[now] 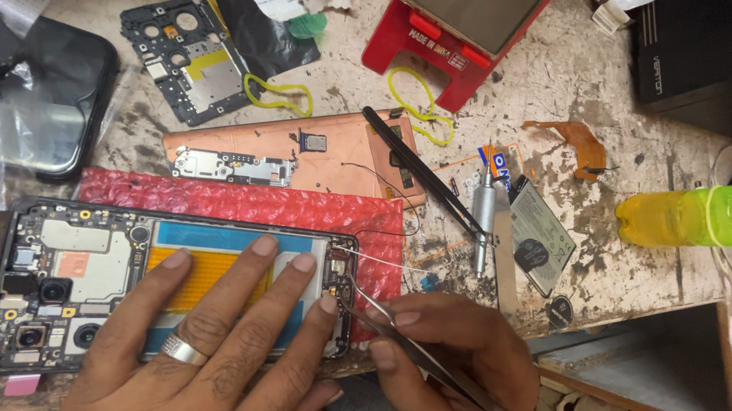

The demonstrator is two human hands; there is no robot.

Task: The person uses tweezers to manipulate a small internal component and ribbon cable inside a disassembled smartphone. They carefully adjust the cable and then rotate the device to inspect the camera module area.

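An opened smartphone lies on its face near the table's front edge, its back cover off, with circuit boards, cameras and a yellow and blue battery bay showing. My left hand, a silver ring on one finger, presses flat on the battery area with fingers spread. My right hand pinches metal tweezers whose tips reach the phone's lower end by the small bottom board. A thin white wire runs from that end toward the right.
Red bubble wrap lies under the phone. Behind it are a copper-coloured plate, black tweezers, a screwdriver, a loose battery, a black mid-frame, a red stand holding a screen and a yellow-green bottle.
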